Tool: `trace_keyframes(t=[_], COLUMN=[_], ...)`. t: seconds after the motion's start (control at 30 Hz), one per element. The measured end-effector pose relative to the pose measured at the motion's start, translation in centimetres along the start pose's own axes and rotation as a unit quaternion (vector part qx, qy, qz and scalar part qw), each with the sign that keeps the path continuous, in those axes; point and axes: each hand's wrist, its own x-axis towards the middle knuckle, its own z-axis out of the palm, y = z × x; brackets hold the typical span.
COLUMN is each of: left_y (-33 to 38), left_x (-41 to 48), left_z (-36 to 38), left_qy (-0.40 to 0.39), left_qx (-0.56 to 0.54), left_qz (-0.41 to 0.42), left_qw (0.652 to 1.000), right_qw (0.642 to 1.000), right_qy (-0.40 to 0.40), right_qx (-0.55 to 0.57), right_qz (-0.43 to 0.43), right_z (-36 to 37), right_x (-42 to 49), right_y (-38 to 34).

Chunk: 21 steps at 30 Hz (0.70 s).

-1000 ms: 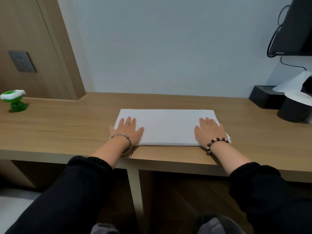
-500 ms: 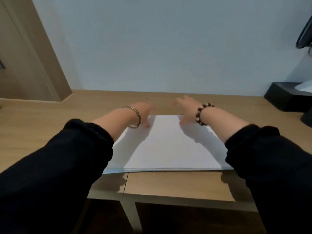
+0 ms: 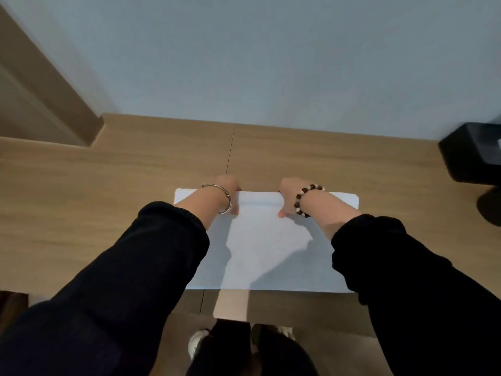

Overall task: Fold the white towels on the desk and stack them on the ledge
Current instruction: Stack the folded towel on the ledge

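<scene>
The left hand (image 3: 230, 186) and right hand (image 3: 289, 189) grip the towel's (image 3: 271, 249) far edge.

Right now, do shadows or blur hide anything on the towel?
Head view: shadows cross the towel, darkening its left and lower right, but its edges are clear; the left hand and right hand gripping its far edge look slightly soft.

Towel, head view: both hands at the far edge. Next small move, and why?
Probably lift the far edge and draw it toward the near edge, folding the towel in half. The left hand and right hand each pinch that far edge, thumbs on top, and it looks slightly raised, while the rest lies flat on the desk.
</scene>
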Motion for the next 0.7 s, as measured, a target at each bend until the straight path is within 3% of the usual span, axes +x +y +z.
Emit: trace_keyframes(t=[0.13,0.43,0.7], left_y=[0.5,-1.7,-13.3], left_x=[-0.1,-3.3,-14.6], left_z=[0.4,2.3,4.6], left_qy=[0.031,0.104,0.164], left_qx=[0.058,0.051,-0.009], left_qz=[-0.037,-0.076,-0.227], left_qw=[0.997,0.990,0.960], right_qw=[1.000,0.995,0.959], right_qy=[0.002,0.063,0.122], right_qx=[0.005,-0.063,-0.167], right_qz=[-0.008,-0.046,-0.192], right_z=[-0.2,-0.4,-3.1], right_x=[-0.1,-1.3,-3.0], right_y=[0.2,-0.9,-15.1])
